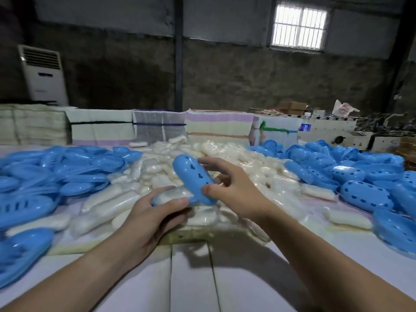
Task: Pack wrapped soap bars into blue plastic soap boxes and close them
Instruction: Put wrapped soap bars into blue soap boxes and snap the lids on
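Observation:
My right hand (227, 190) grips a blue perforated soap-box half (192, 176), tilted on its edge above the soap pile. My left hand (155, 212) holds a wrapped white soap bar (174, 195) that seems to lie in a second blue half, its fingers curled round it. The tilted half touches the soap bar at its lower end. A large heap of wrapped soap bars (171, 167) covers the middle of the table.
Blue box halves are piled at the left (51, 172) and perforated ones at the right (369, 176). Stacked bundles of towels (157, 127) line the far edge. A white plank tabletop (191, 278) lies under my forearms. A machine (333, 131) stands at the back right.

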The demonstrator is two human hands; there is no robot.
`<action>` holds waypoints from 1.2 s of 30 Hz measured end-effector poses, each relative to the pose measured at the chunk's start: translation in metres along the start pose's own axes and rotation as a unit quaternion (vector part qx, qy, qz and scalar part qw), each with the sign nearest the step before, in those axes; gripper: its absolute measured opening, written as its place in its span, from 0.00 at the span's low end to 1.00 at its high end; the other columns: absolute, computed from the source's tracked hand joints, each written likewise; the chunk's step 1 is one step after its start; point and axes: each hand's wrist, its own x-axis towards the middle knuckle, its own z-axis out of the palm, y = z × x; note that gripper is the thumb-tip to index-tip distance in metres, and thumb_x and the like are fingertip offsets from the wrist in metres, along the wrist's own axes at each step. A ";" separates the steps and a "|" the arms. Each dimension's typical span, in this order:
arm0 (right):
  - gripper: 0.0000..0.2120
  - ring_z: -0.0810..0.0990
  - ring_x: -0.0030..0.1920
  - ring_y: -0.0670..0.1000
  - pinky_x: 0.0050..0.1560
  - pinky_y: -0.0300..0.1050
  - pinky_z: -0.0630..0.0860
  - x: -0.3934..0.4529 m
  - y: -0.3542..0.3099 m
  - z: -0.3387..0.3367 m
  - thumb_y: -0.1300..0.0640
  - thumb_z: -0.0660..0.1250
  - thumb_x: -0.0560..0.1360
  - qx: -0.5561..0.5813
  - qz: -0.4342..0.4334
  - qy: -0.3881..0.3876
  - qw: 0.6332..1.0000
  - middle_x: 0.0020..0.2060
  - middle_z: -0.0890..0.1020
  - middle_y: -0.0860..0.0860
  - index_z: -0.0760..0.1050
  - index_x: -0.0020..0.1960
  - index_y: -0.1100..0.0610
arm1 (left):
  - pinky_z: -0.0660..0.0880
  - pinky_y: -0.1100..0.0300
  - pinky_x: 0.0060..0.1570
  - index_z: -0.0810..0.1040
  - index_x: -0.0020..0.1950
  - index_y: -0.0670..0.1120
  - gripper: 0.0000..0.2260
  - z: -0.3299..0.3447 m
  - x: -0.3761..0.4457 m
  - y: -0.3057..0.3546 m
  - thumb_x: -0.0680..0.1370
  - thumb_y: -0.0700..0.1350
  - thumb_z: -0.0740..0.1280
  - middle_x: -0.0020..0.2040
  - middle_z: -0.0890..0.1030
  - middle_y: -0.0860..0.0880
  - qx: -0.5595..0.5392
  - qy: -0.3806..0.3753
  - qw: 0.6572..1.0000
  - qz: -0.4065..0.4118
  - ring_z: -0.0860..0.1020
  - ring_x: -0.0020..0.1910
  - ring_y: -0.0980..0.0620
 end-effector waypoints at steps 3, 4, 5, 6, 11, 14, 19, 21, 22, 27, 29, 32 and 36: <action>0.25 0.79 0.42 0.42 0.43 0.36 0.78 -0.007 0.005 0.007 0.50 0.70 0.63 0.011 0.008 -0.004 1.000 0.53 0.80 0.33 0.75 0.58 0.33 | 0.83 0.57 0.51 0.79 0.64 0.43 0.33 0.004 -0.005 0.001 0.59 0.45 0.80 0.55 0.86 0.40 0.031 0.003 0.999 -0.008 0.85 0.54 0.42; 0.24 0.78 0.41 0.41 0.42 0.36 0.77 -0.007 0.005 0.008 0.52 0.69 0.63 0.011 0.009 -0.006 1.000 0.53 0.80 0.33 0.75 0.57 0.33 | 0.83 0.58 0.49 0.80 0.63 0.44 0.34 0.004 -0.006 0.001 0.58 0.44 0.82 0.55 0.86 0.41 0.045 0.007 0.999 -0.008 0.86 0.53 0.43; 0.24 0.78 0.41 0.42 0.42 0.35 0.77 -0.007 0.005 0.008 0.52 0.69 0.64 0.009 0.012 -0.012 1.000 0.53 0.81 0.34 0.75 0.56 0.33 | 0.83 0.57 0.50 0.80 0.63 0.44 0.34 0.003 -0.007 0.002 0.57 0.41 0.84 0.55 0.86 0.41 0.054 0.011 0.998 -0.007 0.86 0.53 0.43; 0.24 0.79 0.42 0.43 0.42 0.35 0.76 -0.007 0.005 0.009 0.51 0.68 0.64 0.006 0.017 -0.019 1.000 0.53 0.81 0.34 0.75 0.57 0.33 | 0.83 0.55 0.54 0.81 0.63 0.43 0.32 0.002 -0.007 0.002 0.60 0.39 0.83 0.56 0.86 0.40 0.053 0.011 0.999 -0.004 0.85 0.54 0.43; 0.25 0.82 0.49 0.46 0.50 0.41 0.80 -0.012 0.007 0.018 0.44 0.72 0.60 -0.009 0.039 -0.042 0.998 0.54 0.82 0.40 0.76 0.57 0.34 | 0.82 0.63 0.41 0.83 0.55 0.39 0.25 0.003 -0.012 0.005 0.59 0.39 0.81 0.51 0.86 0.39 0.009 -0.002 1.000 -0.008 0.87 0.47 0.47; 0.21 0.82 0.50 0.46 0.52 0.38 0.79 -0.011 0.006 0.018 0.51 0.76 0.65 0.002 0.039 -0.008 0.999 0.53 0.82 0.40 0.77 0.56 0.37 | 0.82 0.64 0.40 0.83 0.55 0.36 0.23 0.003 -0.012 0.006 0.60 0.34 0.76 0.50 0.86 0.38 -0.071 -0.012 0.997 -0.023 0.87 0.46 0.47; 0.18 0.82 0.49 0.42 0.49 0.32 0.77 -0.012 0.001 0.016 0.58 0.75 0.71 0.044 0.033 0.021 0.998 0.51 0.83 0.40 0.78 0.56 0.42 | 0.82 0.65 0.38 0.84 0.54 0.35 0.17 0.001 -0.011 0.008 0.66 0.35 0.74 0.53 0.86 0.37 -0.111 -0.034 0.992 -0.056 0.87 0.46 0.45; 0.16 0.83 0.48 0.42 0.50 0.34 0.77 -0.013 0.000 0.019 0.60 0.75 0.71 0.060 0.027 0.019 0.998 0.49 0.84 0.41 0.79 0.54 0.42 | 0.81 0.66 0.37 0.82 0.57 0.35 0.21 0.001 -0.011 0.010 0.65 0.39 0.75 0.52 0.86 0.38 -0.100 -0.026 0.993 -0.062 0.87 0.46 0.45; 0.16 0.83 0.48 0.43 0.51 0.35 0.78 -0.013 -0.001 0.020 0.60 0.74 0.71 0.064 0.024 0.016 0.998 0.49 0.84 0.42 0.79 0.53 0.42 | 0.82 0.66 0.37 0.82 0.57 0.36 0.23 0.001 -0.012 0.010 0.64 0.41 0.76 0.53 0.86 0.38 -0.098 -0.023 0.993 -0.061 0.87 0.46 0.45; 0.17 0.82 0.51 0.43 0.55 0.37 0.77 -0.015 -0.002 0.016 0.60 0.73 0.73 0.064 0.033 -0.017 0.997 0.54 0.83 0.46 0.79 0.60 0.49 | 0.82 0.63 0.43 0.79 0.62 0.38 0.25 0.003 -0.014 0.011 0.66 0.44 0.76 0.54 0.86 0.38 -0.082 -0.039 0.995 -0.051 0.87 0.48 0.43; 0.19 0.82 0.53 0.46 0.56 0.40 0.77 -0.016 -0.002 0.013 0.57 0.74 0.73 0.065 0.035 -0.034 0.997 0.55 0.83 0.48 0.79 0.63 0.53 | 0.82 0.63 0.43 0.78 0.64 0.38 0.24 0.003 -0.016 0.013 0.69 0.43 0.74 0.56 0.85 0.38 -0.076 -0.057 0.994 -0.062 0.86 0.50 0.42; 0.24 0.82 0.55 0.49 0.57 0.44 0.78 -0.016 -0.001 0.012 0.52 0.70 0.69 0.064 0.024 -0.054 0.996 0.57 0.83 0.51 0.77 0.65 0.56 | 0.82 0.63 0.44 0.77 0.65 0.38 0.25 0.004 -0.018 0.014 0.70 0.43 0.73 0.57 0.85 0.39 -0.067 -0.074 0.992 -0.073 0.86 0.52 0.44; 0.25 0.82 0.56 0.50 0.57 0.45 0.79 -0.015 0.000 0.013 0.53 0.69 0.70 0.063 0.015 -0.077 0.995 0.58 0.82 0.52 0.76 0.66 0.57 | 0.82 0.63 0.46 0.77 0.65 0.39 0.24 0.003 -0.019 0.016 0.70 0.44 0.73 0.57 0.85 0.40 -0.062 -0.077 0.992 -0.078 0.86 0.54 0.46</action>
